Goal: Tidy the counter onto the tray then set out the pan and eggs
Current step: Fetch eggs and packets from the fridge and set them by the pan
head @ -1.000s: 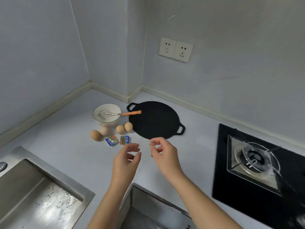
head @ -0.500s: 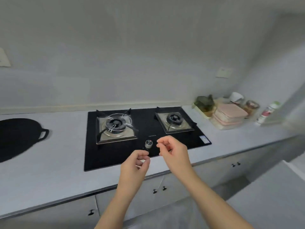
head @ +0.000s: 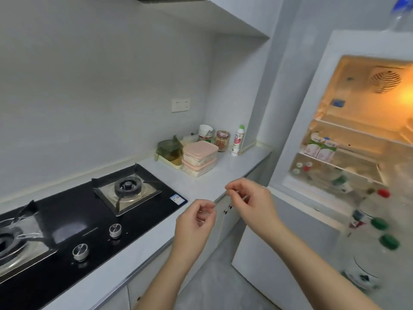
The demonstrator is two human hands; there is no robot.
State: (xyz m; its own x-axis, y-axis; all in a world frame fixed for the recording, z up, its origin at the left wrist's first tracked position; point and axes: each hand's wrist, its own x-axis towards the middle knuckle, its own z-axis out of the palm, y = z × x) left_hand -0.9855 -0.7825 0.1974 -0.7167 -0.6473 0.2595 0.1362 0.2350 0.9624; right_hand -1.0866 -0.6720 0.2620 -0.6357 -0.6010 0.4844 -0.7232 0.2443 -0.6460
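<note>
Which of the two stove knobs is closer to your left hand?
The knob farther right, in front of the fully visible burner; the other knob sits farther along the hob from the left hand.

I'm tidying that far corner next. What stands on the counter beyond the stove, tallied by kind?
Pink-lidded clear plastic boxes: 2
Green translucent lidded container: 1
Cream tray beneath it: 1
White ceramic cup: 1
Brown-filled glass jar: 1
White green-capped bottle: 1
Total: 7, blurred item behind excluded

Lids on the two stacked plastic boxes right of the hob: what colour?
Pale pink lids, clearest in the head view.
</note>
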